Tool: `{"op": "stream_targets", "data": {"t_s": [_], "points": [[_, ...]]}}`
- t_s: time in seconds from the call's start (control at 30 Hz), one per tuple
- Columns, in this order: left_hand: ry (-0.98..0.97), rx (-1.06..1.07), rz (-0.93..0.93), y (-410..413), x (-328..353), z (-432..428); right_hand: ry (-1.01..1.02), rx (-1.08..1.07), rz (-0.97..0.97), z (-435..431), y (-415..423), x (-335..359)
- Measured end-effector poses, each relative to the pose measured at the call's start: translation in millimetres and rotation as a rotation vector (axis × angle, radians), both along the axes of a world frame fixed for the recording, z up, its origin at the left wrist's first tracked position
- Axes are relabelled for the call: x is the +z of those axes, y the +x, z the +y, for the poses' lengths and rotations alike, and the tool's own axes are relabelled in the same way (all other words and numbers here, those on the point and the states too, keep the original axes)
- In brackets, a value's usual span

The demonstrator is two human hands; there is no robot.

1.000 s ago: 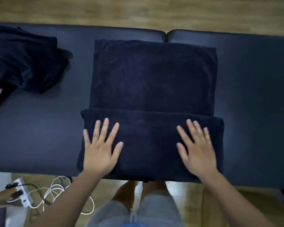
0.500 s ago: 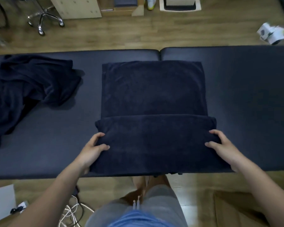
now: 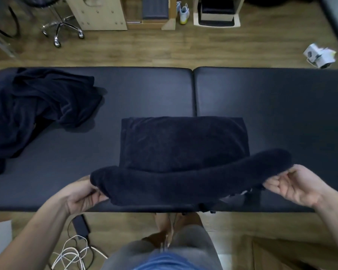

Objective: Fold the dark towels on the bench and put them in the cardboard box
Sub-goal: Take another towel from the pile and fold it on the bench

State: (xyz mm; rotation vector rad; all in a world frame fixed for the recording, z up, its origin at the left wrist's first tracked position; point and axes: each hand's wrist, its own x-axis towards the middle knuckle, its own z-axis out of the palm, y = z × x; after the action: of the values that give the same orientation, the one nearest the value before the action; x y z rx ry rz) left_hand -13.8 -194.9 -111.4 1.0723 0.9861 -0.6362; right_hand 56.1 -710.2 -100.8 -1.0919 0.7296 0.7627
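Near roll lifted off the bench; second fold under way

At left the crumpled dark towel heap [image 3: 37, 106] waits on the black padded bench [image 3: 281, 98]; your left hand [image 3: 82, 193] clamps the half-folded dark towel [image 3: 183, 152] at its left end; your right hand [image 3: 293, 188] clamps the right end, higher; half a second ago this roll lay flat.

My feed is dim and flat — soft light from above leaves a dull sheen on the bench [image 3: 261, 90] and a faint shadow just right of the towel pile [image 3: 37, 106]. The folded towel [image 3: 183, 145] is so dark its creases barely show. The wide lens bows the bench's far edge, and the shorts [image 3: 164, 256] nearest me are blurred.
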Motion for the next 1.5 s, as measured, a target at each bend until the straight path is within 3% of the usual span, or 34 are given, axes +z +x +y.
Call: {"op": "stream_targets", "data": {"t_s": [0.07, 0.17, 0.27, 0.43, 0.5, 0.6, 0.7, 0.8, 0.93, 1.03, 1.1, 1.17, 1.23, 1.33, 1.5], "points": [[0.039, -0.142, -0.073, 5, -4, 2, -0.054, 0.047, -0.027, 3, 9, -5], [0.325, -0.381, -0.213, 15, -6, -5, -0.230, 0.269, -0.119, 7, 22, -10], [0.375, -0.220, -0.355, 38, -6, -16, -0.497, 0.286, -0.265, 14, 42, -16], [0.149, 0.092, -0.221, 79, -28, -27, -0.511, 0.137, -0.236, 38, 65, -33], [0.163, -0.007, -0.198, 75, -39, -33, -0.535, 0.192, -0.160, 43, 63, -47], [0.337, -0.203, -0.292, 63, -44, -33, -0.672, 0.239, -0.209, 44, 61, -57], [0.370, -0.083, -0.404, 64, -41, -33, -0.794, 0.236, -0.299, 42, 59, -62], [0.489, -0.081, -0.366, 63, -50, -35, -0.811, 0.224, -0.283, 46, 53, -70], [0.695, -0.436, -0.107, 64, -67, -23, -0.866, 0.407, -0.108, 44, 64, -70], [1.080, -0.642, -0.105, 78, -59, -29, -1.057, 0.565, -0.122, 46, 78, -55], [1.400, -0.645, -0.330, 83, -51, -50, -1.366, 0.584, -0.407, 63, 78, -49], [1.577, -0.772, -0.590, 83, -46, -89, -1.450, 0.562, -0.870, 106, 65, -45], [1.497, -1.090, -0.820, 74, -54, -135, -1.305, 0.720, -1.173, 157, 44, -53], [1.371, -1.452, -0.871, 65, -72, -170, -1.243, 1.140, -1.222, 199, 20, -78], [1.435, -1.348, -0.583, 83, -80, -133, -1.499, 1.173, -0.933, 145, 51, -93]]}}
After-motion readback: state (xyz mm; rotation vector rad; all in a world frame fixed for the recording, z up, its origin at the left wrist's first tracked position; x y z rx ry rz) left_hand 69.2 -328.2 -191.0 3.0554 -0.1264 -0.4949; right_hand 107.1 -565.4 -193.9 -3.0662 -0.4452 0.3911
